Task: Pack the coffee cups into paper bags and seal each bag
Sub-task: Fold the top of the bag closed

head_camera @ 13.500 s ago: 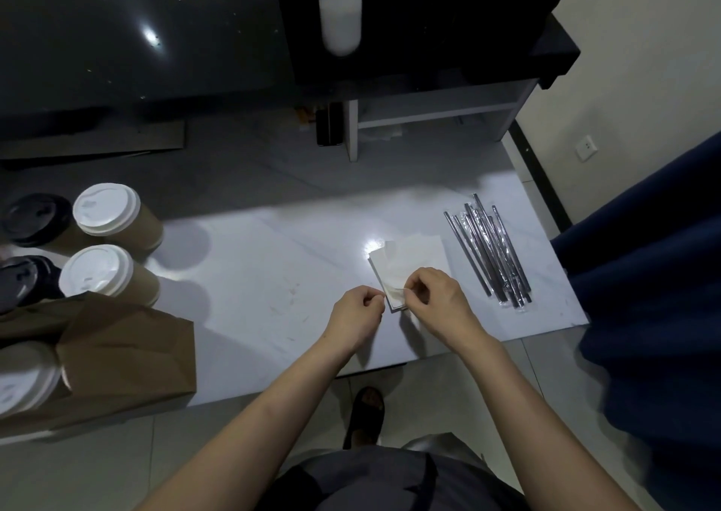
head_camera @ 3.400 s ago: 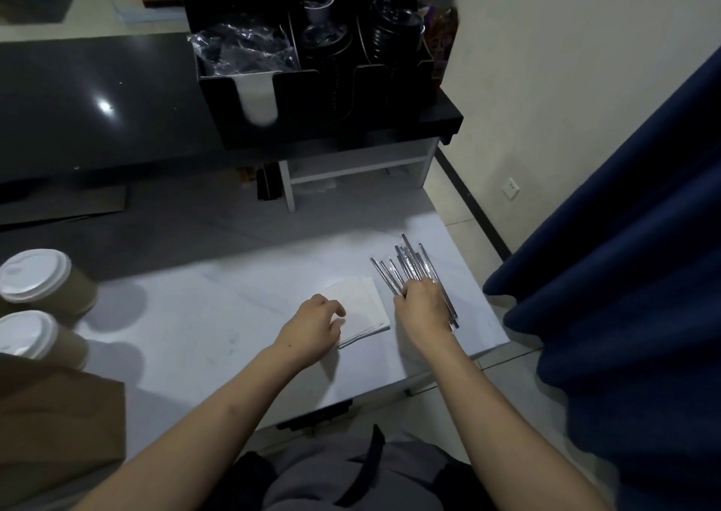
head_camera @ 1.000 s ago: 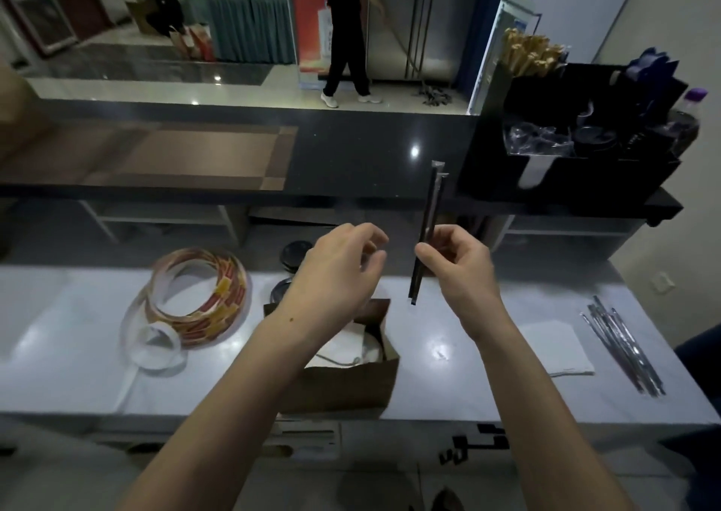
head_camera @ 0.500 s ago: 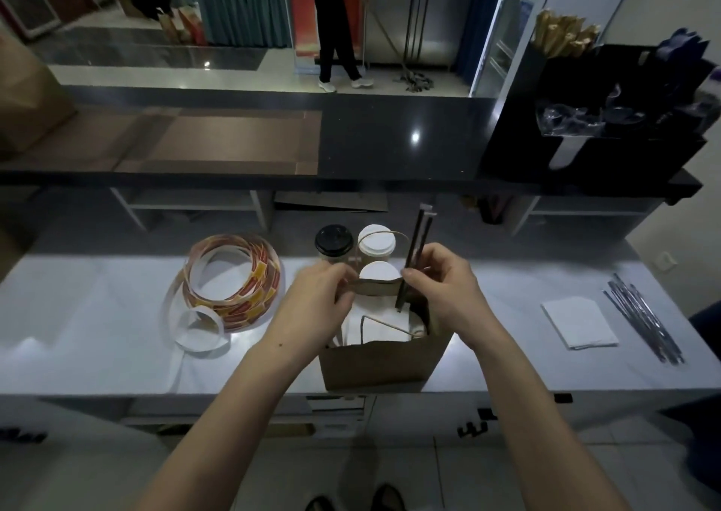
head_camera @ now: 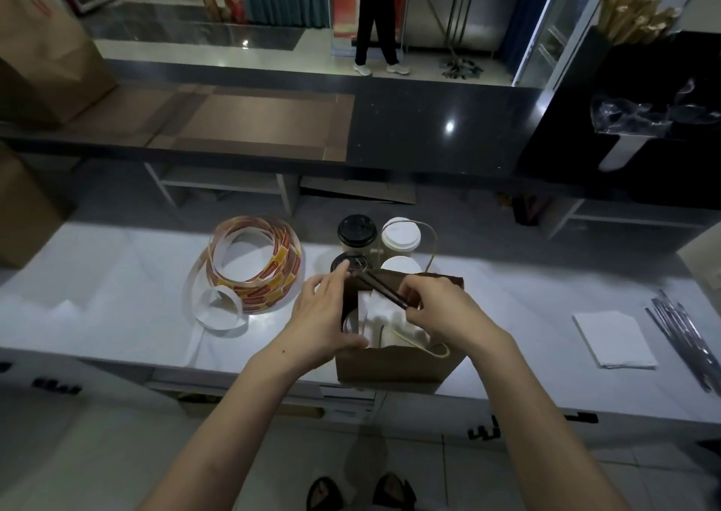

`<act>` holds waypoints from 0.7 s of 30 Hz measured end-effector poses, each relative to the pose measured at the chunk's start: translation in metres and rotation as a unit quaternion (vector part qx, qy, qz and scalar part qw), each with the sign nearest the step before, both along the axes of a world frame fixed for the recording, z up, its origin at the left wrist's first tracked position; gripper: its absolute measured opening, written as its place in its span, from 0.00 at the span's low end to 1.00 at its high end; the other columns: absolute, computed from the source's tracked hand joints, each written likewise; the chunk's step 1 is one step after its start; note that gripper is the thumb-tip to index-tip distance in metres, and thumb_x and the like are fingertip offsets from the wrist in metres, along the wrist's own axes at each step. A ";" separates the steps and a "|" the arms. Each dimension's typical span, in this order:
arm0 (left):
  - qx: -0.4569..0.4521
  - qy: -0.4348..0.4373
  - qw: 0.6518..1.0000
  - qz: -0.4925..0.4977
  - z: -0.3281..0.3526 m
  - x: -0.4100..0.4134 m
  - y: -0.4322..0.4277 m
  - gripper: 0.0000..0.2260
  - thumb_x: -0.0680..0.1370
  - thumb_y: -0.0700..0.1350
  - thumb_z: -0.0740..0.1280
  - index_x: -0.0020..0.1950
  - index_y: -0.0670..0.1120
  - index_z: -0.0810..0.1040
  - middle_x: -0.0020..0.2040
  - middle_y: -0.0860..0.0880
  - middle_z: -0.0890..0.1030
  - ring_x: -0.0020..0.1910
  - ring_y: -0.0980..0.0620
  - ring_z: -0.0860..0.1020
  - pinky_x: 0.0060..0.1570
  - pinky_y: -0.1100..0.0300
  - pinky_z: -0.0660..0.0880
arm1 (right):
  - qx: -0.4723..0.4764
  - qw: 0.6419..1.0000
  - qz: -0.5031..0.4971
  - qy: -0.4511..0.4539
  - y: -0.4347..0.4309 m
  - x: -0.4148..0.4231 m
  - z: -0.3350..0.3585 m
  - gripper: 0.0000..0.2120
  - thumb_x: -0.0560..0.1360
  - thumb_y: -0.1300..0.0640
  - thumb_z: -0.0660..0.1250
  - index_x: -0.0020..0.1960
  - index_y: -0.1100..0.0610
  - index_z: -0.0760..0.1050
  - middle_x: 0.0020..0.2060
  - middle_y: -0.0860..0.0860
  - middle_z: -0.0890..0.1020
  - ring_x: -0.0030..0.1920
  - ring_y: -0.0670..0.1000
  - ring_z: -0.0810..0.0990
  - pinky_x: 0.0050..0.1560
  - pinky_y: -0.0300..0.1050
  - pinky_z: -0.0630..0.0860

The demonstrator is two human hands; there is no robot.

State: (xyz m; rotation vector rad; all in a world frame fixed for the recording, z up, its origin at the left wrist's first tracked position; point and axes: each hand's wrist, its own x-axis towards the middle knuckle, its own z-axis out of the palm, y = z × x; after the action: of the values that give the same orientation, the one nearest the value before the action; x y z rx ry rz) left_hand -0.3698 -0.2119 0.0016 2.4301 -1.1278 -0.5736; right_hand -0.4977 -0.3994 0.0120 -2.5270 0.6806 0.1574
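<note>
Paper bag (head_camera: 394, 366) stands open at near edge of counter (head_camera: 117, 307). L hand (head_camera: 324, 315), fingers near straight, rests on its 9 o'clock side; R hand (head_camera: 441, 311) pinches wrapped straws (head_camera: 384, 292) over the mouth. Lidded cups (head_camera: 401, 233) just behind at 12, sticker roll (head_camera: 253, 264) at 10

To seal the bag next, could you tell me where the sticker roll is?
In the head view, the sticker roll lies on the white counter, just left of the paper bag.
</note>
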 end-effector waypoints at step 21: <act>-0.001 0.012 1.000 -0.021 0.003 -0.002 -0.006 0.55 0.72 0.54 0.80 0.85 0.50 0.43 0.83 0.50 0.54 0.82 0.50 0.49 0.80 0.52 0.52 | -0.107 0.988 -0.030 -0.105 -0.007 -0.010 -0.023 0.07 0.83 0.46 0.63 0.58 0.44 0.77 0.50 0.39 0.83 0.49 0.46 0.81 0.42 0.43 0.74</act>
State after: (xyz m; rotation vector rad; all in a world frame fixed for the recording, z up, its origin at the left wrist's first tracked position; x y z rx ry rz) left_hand -0.3721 -0.2179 0.0048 2.3971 -1.1704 -0.6133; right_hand -0.5078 -0.4060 -0.0105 -2.6708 0.7192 -0.2106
